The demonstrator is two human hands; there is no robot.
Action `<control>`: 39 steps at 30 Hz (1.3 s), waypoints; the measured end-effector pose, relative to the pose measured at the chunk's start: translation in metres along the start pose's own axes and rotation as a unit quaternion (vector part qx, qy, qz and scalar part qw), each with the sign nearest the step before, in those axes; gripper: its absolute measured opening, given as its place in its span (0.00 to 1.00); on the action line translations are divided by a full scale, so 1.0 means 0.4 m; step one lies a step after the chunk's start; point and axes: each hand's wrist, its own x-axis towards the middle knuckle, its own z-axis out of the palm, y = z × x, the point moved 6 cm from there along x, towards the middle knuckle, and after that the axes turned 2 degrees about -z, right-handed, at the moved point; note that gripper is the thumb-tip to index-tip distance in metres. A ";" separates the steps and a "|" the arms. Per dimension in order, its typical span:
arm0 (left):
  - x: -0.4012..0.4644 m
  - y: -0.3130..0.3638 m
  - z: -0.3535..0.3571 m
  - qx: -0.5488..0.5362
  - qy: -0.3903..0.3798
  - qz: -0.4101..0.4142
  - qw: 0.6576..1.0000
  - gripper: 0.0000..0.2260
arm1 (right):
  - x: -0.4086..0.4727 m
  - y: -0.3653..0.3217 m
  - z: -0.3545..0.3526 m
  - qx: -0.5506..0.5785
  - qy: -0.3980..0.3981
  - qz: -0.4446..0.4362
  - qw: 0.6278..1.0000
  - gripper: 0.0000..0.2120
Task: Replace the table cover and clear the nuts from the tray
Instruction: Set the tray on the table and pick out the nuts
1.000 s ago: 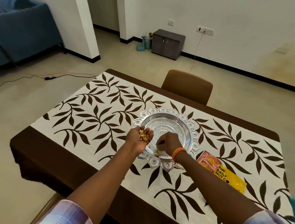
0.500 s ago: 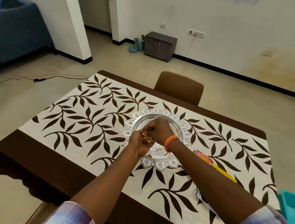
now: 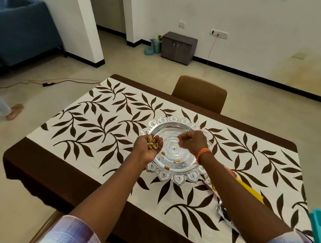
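A round silver tray (image 3: 174, 122) with a scalloped rim sits on the white table cover (image 3: 93, 129) printed with brown leaves. My left hand (image 3: 147, 148) is cupped palm up at the tray's left edge and holds a small pile of nuts (image 3: 152, 143). Three loose nuts (image 3: 177, 160) lie in the tray's near half. My right hand (image 3: 192, 142) hovers over the tray's centre with loosely curled fingers; whether it pinches a nut I cannot tell.
A yellow and orange nut packet (image 3: 248, 189) lies right of the tray, partly under my right forearm. A teal box (image 3: 318, 231) is at the right edge. A brown chair (image 3: 199, 93) stands at the far side. A person's foot (image 3: 14, 111) is on the floor at left.
My right hand left my left palm and moved right over the tray's centre. My left hand stayed cupped with the nuts. The view shifted slightly.
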 end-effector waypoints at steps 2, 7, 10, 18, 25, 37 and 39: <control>0.002 0.005 -0.016 0.005 0.004 0.001 1.000 0.12 | -0.013 0.054 0.032 -0.179 -0.047 -0.006 0.983 0.09; 0.013 0.013 -0.046 0.007 0.015 0.001 1.000 0.14 | -0.040 0.097 0.094 -0.324 -0.074 -0.073 0.940 0.07; 0.017 0.011 -0.057 0.010 0.018 -0.003 1.000 0.14 | -0.058 0.076 0.155 -0.345 -0.104 -0.095 0.928 0.06; 0.017 0.018 -0.055 0.018 0.012 0.003 1.000 0.13 | -0.019 0.015 0.170 -0.295 -0.095 -0.142 0.940 0.19; 0.017 0.021 -0.074 0.016 0.017 0.002 1.000 0.14 | -0.090 -0.002 0.240 -0.450 -0.227 -0.267 0.821 0.11; 0.021 -0.001 -0.057 0.033 0.010 -0.004 0.999 0.13 | -0.088 0.068 0.113 -0.432 -0.211 -0.195 0.855 0.19; 0.022 -0.007 -0.051 0.033 0.008 -0.006 0.999 0.12 | -0.062 0.062 0.086 -0.406 -0.145 -0.126 0.893 0.18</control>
